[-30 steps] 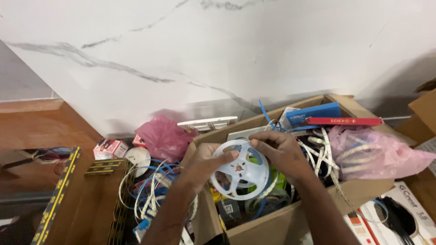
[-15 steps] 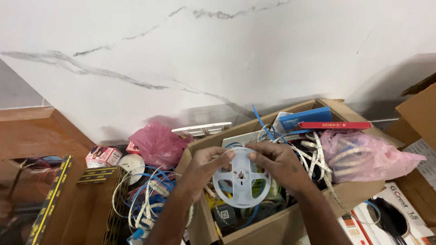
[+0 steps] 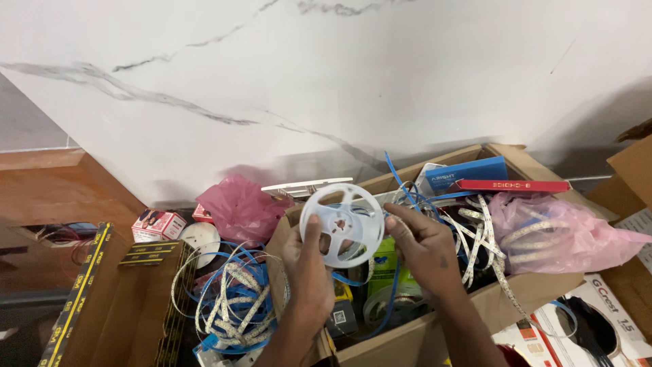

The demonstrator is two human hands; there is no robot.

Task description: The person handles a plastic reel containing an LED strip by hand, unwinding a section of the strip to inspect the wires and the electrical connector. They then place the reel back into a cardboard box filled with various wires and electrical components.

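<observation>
Filling most of my view is a white marble-veined wall (image 3: 339,81), and below it an open cardboard box (image 3: 516,299) crammed with tangled LED strip (image 3: 475,238) and a pink plastic bag (image 3: 557,231). Over the box, my hands sit close together: left hand (image 3: 309,272) and right hand (image 3: 424,248) both grip a white empty reel (image 3: 341,224), held upright between them.
</observation>
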